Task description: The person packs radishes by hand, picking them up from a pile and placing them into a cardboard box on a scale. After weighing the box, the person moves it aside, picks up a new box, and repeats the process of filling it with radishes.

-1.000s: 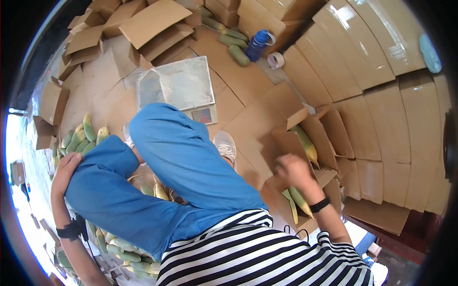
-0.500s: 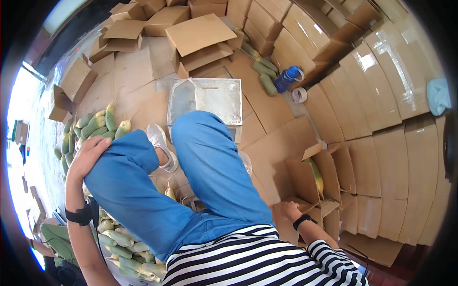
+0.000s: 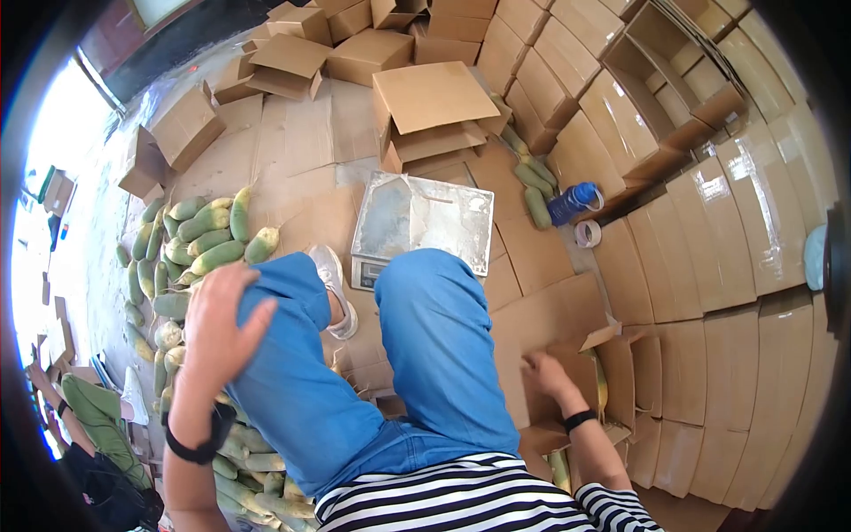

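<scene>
My left hand (image 3: 222, 324) is over my left knee, thumb and fingers spread apart, with nothing in it. Beside that knee lies a pile of green and white radishes (image 3: 208, 239) on the floor. On the right, my right hand (image 3: 550, 376) has its fingers bent around the edge of a cardboard flap (image 3: 523, 350) of an open box. In the box next to it a radish (image 3: 602, 390) shows between the flaps. Between and beyond my knees a worn metal scale (image 3: 425, 222) lies flat on the cardboard.
Stacked cartons (image 3: 691, 239) form a wall on the right. A blue bottle (image 3: 572, 204) and a tape roll (image 3: 587, 234) stand near several radishes. An open box (image 3: 434, 97) is ahead. Another person (image 3: 102, 426) is at the lower left.
My left hand has lifted slightly from the knee and its fingers have spread. My right hand has moved forward to the flap. The view has turned, and the other person's leg now shows.
</scene>
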`<state>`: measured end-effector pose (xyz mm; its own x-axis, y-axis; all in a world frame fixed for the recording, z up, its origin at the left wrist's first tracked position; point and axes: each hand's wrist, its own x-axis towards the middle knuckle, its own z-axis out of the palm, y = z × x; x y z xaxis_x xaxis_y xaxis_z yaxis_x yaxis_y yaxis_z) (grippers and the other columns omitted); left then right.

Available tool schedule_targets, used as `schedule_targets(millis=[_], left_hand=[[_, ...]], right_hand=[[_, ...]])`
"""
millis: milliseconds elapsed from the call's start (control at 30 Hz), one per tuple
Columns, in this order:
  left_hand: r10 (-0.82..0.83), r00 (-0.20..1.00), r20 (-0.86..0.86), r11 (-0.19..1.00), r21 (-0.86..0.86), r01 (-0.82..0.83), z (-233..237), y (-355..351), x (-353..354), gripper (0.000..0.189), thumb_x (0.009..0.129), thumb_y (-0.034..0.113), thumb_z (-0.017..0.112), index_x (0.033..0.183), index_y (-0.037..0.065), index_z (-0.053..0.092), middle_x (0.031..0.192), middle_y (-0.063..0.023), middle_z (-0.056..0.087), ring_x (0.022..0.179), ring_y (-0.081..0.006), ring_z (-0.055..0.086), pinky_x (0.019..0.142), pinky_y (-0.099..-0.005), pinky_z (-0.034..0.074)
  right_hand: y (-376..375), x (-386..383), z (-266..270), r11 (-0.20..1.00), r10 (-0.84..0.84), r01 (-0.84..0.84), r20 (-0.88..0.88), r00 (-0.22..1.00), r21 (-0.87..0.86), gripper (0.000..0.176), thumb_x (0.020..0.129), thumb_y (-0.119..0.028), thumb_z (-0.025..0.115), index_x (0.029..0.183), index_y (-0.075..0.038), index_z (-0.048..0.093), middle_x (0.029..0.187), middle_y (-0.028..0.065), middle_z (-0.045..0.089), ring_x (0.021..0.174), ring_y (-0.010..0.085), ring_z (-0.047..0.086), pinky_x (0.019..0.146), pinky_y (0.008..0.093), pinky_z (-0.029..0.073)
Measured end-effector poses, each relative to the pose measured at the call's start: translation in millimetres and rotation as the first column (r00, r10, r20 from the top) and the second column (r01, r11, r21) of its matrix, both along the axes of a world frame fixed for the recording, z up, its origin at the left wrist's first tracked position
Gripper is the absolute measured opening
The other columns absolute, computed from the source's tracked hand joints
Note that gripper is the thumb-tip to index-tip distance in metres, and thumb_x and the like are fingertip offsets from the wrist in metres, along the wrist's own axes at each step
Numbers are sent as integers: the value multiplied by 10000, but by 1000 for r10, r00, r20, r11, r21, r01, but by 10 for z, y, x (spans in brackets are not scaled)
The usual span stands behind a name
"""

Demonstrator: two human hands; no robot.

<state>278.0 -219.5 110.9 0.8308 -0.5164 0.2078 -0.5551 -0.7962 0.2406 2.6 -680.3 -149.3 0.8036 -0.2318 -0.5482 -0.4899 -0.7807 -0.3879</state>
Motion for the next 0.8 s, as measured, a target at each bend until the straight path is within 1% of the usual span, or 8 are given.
schedule_targets(millis=[67,133,200,333,533,600,733,800], left_hand=[[10,998,67,999,33,-12,22,-102,-138,402,793,266,685,1084,2,600,1113,-176,591,1090,-355,542,958,-463,404],[22,991,133,997,76,-32,39,-150,-191,428,769,265,698,1089,0,600,1136,-175,586,1106,-362,532,966,-484,395],[33,990,140,996,82,-45,15,-170,-168,446,740,251,707,1088,-6,596,1128,-169,590,1099,-362,536,956,-477,402],[67,989,130,995,67,-76,24,-209,-119,414,744,247,700,1059,0,595,1109,-160,591,1067,-357,551,939,-471,414],[92,990,103,993,69,-99,39,-273,-20,387,724,246,709,1021,15,618,1066,-138,615,1042,-341,576,924,-463,423],[85,995,51,995,53,-88,61,-278,17,382,716,241,715,1013,18,628,1058,-131,622,1024,-335,586,921,-458,428],[112,994,0,992,51,-112,64,-243,78,370,710,237,719,1010,36,638,1053,-106,631,1023,-304,597,924,-440,437],[127,992,-7,990,62,-126,76,-223,107,364,708,235,723,1004,40,640,1050,-96,634,1025,-291,600,925,-435,439]], right_hand=[[-192,536,-33,944,-198,142,168,966,299,366,911,-278,602,1205,-61,598,1033,147,679,919,282,674,788,364,524],[-151,1231,392,701,-401,253,75,913,667,337,951,-257,569,1171,-3,589,983,106,676,884,201,664,757,305,517],[-60,1799,676,582,-465,272,40,884,766,337,967,-258,553,1154,22,574,970,77,653,880,160,643,748,283,511],[-13,2850,675,440,-497,179,73,865,880,318,959,-258,573,1157,-9,573,1025,88,653,917,191,643,767,309,523],[-173,4376,459,197,-677,330,-115,727,923,491,890,-329,672,1272,-76,495,1108,119,636,972,246,638,805,383,531],[-126,4810,379,15,-748,405,-258,611,914,627,857,-362,708,1341,-79,429,1259,163,545,1088,292,578,873,413,513],[65,5445,139,-57,-789,448,-315,527,892,717,833,-388,730,1388,-104,377,1372,191,428,1180,329,497,942,445,479],[129,5630,36,-214,-802,400,-394,449,891,718,835,-377,733,1402,-133,367,1408,205,375,1228,347,447,990,466,446]])
